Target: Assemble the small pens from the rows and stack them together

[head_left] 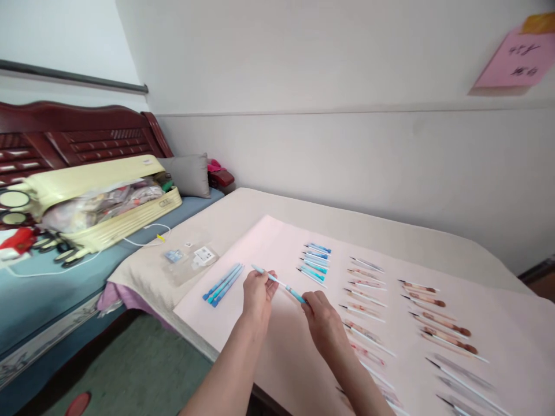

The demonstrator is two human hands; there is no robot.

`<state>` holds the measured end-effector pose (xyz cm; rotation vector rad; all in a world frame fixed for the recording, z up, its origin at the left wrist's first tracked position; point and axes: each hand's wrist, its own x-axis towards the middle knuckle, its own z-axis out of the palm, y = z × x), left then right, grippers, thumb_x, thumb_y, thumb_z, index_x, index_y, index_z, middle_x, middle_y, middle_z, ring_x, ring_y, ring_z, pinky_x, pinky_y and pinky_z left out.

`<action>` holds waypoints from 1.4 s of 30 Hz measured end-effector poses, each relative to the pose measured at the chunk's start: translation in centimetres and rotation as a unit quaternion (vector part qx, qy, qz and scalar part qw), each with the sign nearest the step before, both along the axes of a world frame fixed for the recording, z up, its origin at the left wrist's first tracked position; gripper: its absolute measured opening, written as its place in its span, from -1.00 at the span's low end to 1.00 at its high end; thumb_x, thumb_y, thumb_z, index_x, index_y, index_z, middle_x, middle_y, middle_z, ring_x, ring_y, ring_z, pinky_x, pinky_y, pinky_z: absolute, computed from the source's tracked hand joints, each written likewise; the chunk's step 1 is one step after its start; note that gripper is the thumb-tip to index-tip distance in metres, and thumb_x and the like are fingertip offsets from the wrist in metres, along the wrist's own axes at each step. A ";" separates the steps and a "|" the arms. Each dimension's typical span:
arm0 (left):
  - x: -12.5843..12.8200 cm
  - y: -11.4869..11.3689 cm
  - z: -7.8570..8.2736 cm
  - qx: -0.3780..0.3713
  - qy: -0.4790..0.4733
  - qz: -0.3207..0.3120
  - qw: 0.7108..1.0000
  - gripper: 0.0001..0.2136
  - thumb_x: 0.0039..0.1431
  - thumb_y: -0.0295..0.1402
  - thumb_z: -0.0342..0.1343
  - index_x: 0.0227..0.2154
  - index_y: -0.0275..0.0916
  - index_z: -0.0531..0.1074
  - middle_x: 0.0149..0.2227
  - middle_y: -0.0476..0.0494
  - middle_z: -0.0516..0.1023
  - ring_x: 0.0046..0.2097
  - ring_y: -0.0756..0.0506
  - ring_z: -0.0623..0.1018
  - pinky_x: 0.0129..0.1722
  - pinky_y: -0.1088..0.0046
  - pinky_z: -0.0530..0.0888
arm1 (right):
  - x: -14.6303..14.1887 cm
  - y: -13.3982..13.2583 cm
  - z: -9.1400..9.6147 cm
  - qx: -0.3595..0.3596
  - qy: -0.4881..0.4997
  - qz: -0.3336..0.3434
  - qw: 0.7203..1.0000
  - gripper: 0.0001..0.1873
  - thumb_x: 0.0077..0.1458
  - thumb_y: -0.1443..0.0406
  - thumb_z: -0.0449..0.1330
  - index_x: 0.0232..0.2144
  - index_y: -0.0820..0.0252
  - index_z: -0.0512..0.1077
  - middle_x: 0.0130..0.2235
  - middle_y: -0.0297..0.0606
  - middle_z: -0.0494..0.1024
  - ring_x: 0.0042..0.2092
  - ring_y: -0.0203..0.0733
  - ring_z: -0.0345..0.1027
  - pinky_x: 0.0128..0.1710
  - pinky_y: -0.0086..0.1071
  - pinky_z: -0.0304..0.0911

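Note:
Both my hands hold one thin light-blue pen (280, 283) above a pale pink sheet (269, 237) on the table. My left hand (256, 293) pinches its left part, near the tip. My right hand (319, 316) pinches its right end. A small bundle of blue pens (222, 284) lies on the sheet just left of my left hand. Behind my hands lies a row of blue pens (315, 263).
Rows of white and brown pens (437, 323) cover the sheet to the right. A clear bag with small cards (191, 257) lies on the table's beige cloth (243, 202). At left stands a bed with an open yellow case (104, 199), a grey pillow (187, 173) and a white cable.

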<state>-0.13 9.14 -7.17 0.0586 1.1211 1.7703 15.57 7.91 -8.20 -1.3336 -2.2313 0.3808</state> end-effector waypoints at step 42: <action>3.2 -1.8 0.9 0.039 0.130 -0.152 0.979 -0.76 -0.08 -0.20 0.20 -0.48 -0.26 0.35 -0.40 -0.11 0.45 -0.33 0.00 0.44 -0.29 0.46 0.37 | -0.2 -1.2 1.0 -0.077 0.061 -0.081 0.992 -0.73 0.13 0.20 -0.08 -0.35 0.11 0.40 -0.41 -0.28 0.48 -0.41 -0.21 0.28 -0.44 -0.41 -0.01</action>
